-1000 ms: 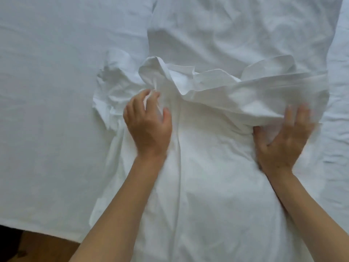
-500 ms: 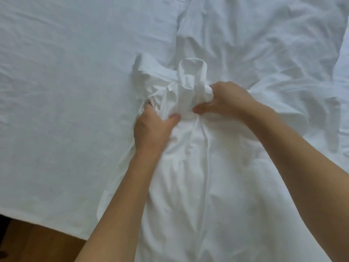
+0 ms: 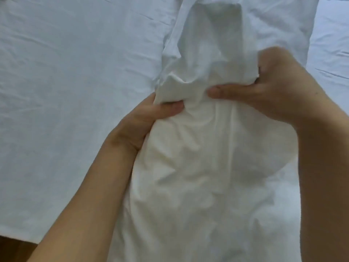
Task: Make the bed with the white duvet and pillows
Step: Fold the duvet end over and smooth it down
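The main risk from here is that the bunched cloth slips out of your grasp, because both hands hold only a small gathered part of the white cover (image 3: pixel 200 167), and the rest of it hangs loose and heavy toward you. If one side slips, the gathered opening can fall closed and you must search for the edge again. A second risk is that you pull unevenly: one hand drawing harder than the other may twist the cover, and then its corners will probably not sit straight later. Everything here is white on white, so it is also easy to catch the bed sheet (image 3: pixel 75 91) together with the cover by mistake. Your left hand (image 3: pixel 151 118) is closed on a fold of the cover, with the thumb lying across the top of the bunch and the fingers hidden under the cloth. Your right hand (image 3: pixel 268 87) is also clenched on the cloth, just beside the left one, the thumb pressing flat along the fold and the fingers curled behind it. The cover lies in the middle of the bed, from the near edge up between your arms, and another strip of it runs away from your hands toward the top of the view. At the lower left corner a small part of the wooden floor (image 3: pixel 13 250) shows beside the bed.
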Demonstrator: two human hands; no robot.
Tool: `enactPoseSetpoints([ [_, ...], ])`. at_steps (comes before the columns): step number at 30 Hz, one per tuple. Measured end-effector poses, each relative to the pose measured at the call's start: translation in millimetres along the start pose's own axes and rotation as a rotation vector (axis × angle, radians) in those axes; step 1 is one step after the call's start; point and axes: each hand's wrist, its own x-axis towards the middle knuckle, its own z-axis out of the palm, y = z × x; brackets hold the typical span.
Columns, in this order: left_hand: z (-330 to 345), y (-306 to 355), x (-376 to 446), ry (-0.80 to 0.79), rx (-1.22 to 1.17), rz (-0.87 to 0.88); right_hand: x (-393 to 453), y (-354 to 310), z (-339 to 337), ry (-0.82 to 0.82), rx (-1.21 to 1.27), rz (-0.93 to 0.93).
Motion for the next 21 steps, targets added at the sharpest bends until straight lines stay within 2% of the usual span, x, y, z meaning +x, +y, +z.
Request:
enactPoseSetpoints([
  [2,-23,-5,37,0.125,0.116,-0.078,39,19,22,0.262,-0.307,-0.005],
  [3,-31,-8,51,0.228,0.293,-0.094,55,30,35,0.302,-0.442,0.001],
  [5,-41,-18,70,0.499,0.659,-0.101,69,64,55,0.217,-0.597,0.086],
  [7,-39,-26,76,0.678,0.711,-0.060,60,93,58,0.300,-0.653,0.115],
  [9,-35,-30,83,0.701,0.692,0.012,38,110,53,0.480,-0.599,0.061],
  [11,-29,-31,93,0.650,0.692,0.010,12,125,52,0.569,-0.528,-0.029],
  [12,-26,-30,99,0.630,0.727,-0.003,-2,134,53,0.564,-0.526,-0.083],
  [14,-23,-27,112,0.643,0.949,-0.052,-25,154,55,0.467,-0.562,-0.203],
  [16,-28,-26,125,0.785,1.110,0.057,-35,178,55,0.307,-0.600,-0.241],
  [17,-34,-25,131,0.853,1.075,0.169,-35,193,54,0.238,-0.622,-0.192],
  [19,-51,-25,141,0.904,0.987,0.335,-23,220,49,0.174,-0.647,0.029],
  [21,-66,-30,150,0.885,1.074,0.358,-6,246,36,0.164,-0.618,0.269],
])
